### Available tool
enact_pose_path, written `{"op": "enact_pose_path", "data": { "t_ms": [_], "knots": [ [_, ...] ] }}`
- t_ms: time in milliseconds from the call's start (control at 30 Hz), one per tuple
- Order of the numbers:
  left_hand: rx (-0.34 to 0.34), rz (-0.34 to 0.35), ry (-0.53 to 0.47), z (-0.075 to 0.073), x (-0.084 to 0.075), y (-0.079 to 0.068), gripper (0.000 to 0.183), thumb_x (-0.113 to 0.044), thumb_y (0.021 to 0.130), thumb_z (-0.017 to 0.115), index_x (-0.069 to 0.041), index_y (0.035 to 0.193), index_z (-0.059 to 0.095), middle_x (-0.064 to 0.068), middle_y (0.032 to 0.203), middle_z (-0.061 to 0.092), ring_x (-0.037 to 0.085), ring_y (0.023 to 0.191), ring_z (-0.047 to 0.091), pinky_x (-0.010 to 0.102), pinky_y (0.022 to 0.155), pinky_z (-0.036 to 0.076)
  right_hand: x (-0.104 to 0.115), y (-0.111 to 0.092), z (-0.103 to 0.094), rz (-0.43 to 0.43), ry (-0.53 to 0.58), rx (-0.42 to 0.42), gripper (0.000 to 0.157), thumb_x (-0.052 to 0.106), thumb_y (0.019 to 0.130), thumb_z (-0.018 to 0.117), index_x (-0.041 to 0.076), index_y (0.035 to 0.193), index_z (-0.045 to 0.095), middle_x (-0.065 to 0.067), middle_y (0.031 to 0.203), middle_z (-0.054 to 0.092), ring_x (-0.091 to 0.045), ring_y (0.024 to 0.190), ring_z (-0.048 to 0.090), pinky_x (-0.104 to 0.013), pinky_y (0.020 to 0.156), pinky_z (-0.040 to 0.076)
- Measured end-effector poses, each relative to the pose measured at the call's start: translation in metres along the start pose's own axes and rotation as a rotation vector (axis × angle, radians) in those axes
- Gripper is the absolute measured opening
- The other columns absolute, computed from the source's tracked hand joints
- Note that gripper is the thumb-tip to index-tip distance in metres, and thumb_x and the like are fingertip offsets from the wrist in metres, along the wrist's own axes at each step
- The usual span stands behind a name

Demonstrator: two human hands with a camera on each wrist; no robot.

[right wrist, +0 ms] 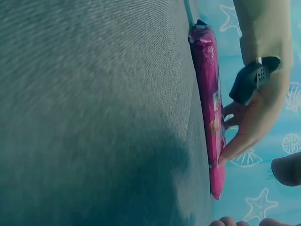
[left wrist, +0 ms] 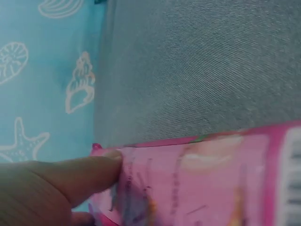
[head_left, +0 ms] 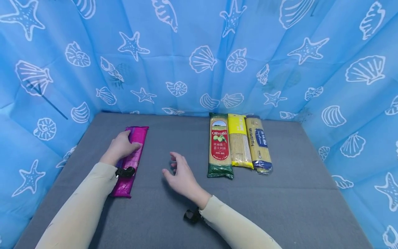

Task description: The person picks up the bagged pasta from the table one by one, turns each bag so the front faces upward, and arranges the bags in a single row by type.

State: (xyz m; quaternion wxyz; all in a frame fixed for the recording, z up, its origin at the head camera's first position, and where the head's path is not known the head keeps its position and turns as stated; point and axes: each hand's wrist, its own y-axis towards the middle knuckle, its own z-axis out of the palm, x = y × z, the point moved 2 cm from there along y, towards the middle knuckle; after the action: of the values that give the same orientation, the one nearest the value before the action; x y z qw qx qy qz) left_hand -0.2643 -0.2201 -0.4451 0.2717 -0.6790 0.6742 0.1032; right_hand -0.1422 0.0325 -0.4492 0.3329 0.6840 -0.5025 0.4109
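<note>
A glossy magenta packet [head_left: 133,164] lies lengthwise on the left part of the grey cloth. My left hand [head_left: 122,146] holds it from above across its upper half; the thumb [left wrist: 101,167] lies on the wrapper in the left wrist view. In the right wrist view the packet [right wrist: 207,75] lies along the cloth with the left hand [right wrist: 256,117] on it. What the packet contains is hidden. My right hand [head_left: 182,176] hovers over the middle of the cloth with loosely bent fingers, holding nothing.
To the right, three packs of spaghetti lie side by side: a green and red Olivoilà pack [head_left: 219,145], a yellow one [head_left: 240,141] and a blue-labelled one [head_left: 259,143]. Blue curtains [head_left: 186,34] with shell patterns border the grey cloth [head_left: 273,214] behind and at both sides.
</note>
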Motion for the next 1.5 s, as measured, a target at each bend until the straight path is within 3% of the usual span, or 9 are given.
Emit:
{"op": "enact_pose_path", "data": {
  "t_ms": [333,467,600,733,900,1000,1100,1233,1500],
  "knots": [
    [0.065,-0.024,0.099,-0.005,-0.013,0.002,0.092,-0.043,0.090,0.063,0.011,0.148,0.016,0.041,0.141,0.014,0.066,0.122,0.023,0.073,0.095,0.029,0.010,0.004,0.042,0.067,-0.002,0.154,0.071,0.037,0.090,0.068,0.010,0.148,0.035,-0.005,0.129,0.047,-0.015,0.112,0.050,-0.029,0.089,0.046],
    [0.017,0.046,0.063,-0.004,-0.009,0.012,0.077,-0.034,0.094,0.058,0.007,0.149,0.021,0.038,0.145,0.014,0.062,0.126,0.016,0.071,0.098,0.025,0.013,0.004,0.060,0.087,-0.137,0.203,0.077,0.043,0.087,0.071,0.011,0.147,0.036,-0.001,0.133,0.046,-0.013,0.119,0.045,-0.029,0.096,0.043],
    [-0.021,0.118,0.013,-0.005,0.001,0.024,0.060,-0.023,0.098,0.052,0.006,0.146,0.032,0.035,0.145,0.021,0.057,0.127,0.019,0.065,0.100,0.019,0.012,0.004,0.069,0.064,-0.288,0.222,0.077,0.047,0.086,0.071,0.015,0.147,0.038,0.001,0.135,0.044,-0.012,0.123,0.039,-0.028,0.101,0.039],
    [-0.022,0.100,-0.038,-0.010,0.008,0.032,0.050,-0.020,0.100,0.051,0.003,0.142,0.039,0.034,0.142,0.031,0.056,0.125,0.023,0.065,0.099,0.019,0.011,0.004,0.071,0.045,-0.316,0.228,0.074,0.047,0.086,0.070,0.019,0.147,0.040,0.003,0.131,0.044,-0.010,0.119,0.039,-0.027,0.099,0.040],
    [0.031,0.041,-0.094,-0.014,0.009,0.033,0.048,-0.022,0.100,0.053,0.000,0.141,0.041,0.032,0.136,0.039,0.058,0.126,0.020,0.069,0.099,0.023,0.009,0.003,0.070,0.010,-0.317,0.240,0.065,0.038,0.087,0.069,0.024,0.145,0.044,0.006,0.128,0.041,-0.009,0.117,0.038,-0.026,0.097,0.039],
    [0.041,0.020,-0.114,-0.014,0.009,0.032,0.041,-0.024,0.101,0.052,-0.001,0.134,0.051,0.029,0.131,0.046,0.050,0.122,0.034,0.063,0.098,0.032,0.008,0.002,0.068,0.000,-0.311,0.236,0.058,0.035,0.089,0.067,0.024,0.143,0.048,0.006,0.129,0.040,-0.009,0.118,0.037,-0.026,0.097,0.038],
    [0.015,0.010,-0.132,-0.014,0.012,0.029,0.034,-0.026,0.101,0.052,-0.002,0.123,0.061,0.025,0.123,0.053,0.038,0.107,0.048,0.052,0.086,0.044,0.009,0.001,0.067,0.003,-0.292,0.239,0.055,0.038,0.090,0.065,0.024,0.141,0.049,0.005,0.129,0.040,-0.009,0.118,0.037,-0.028,0.097,0.037],
    [-0.031,0.022,-0.125,-0.015,0.013,0.024,0.028,-0.025,0.100,0.054,-0.002,0.110,0.067,0.020,0.110,0.059,0.030,0.090,0.051,0.041,0.072,0.045,0.011,0.001,0.066,0.014,-0.277,0.257,0.056,0.047,0.090,0.064,0.024,0.140,0.051,0.005,0.130,0.040,-0.010,0.118,0.037,-0.030,0.097,0.038],
    [-0.135,0.062,-0.112,-0.011,0.008,0.016,0.023,-0.021,0.100,0.053,-0.003,0.103,0.067,0.016,0.096,0.062,0.029,0.083,0.052,0.040,0.068,0.044,0.009,0.002,0.067,0.032,-0.247,0.250,0.059,0.052,0.088,0.064,0.023,0.138,0.052,0.003,0.131,0.041,-0.011,0.119,0.038,-0.031,0.098,0.039]
  ]
}}
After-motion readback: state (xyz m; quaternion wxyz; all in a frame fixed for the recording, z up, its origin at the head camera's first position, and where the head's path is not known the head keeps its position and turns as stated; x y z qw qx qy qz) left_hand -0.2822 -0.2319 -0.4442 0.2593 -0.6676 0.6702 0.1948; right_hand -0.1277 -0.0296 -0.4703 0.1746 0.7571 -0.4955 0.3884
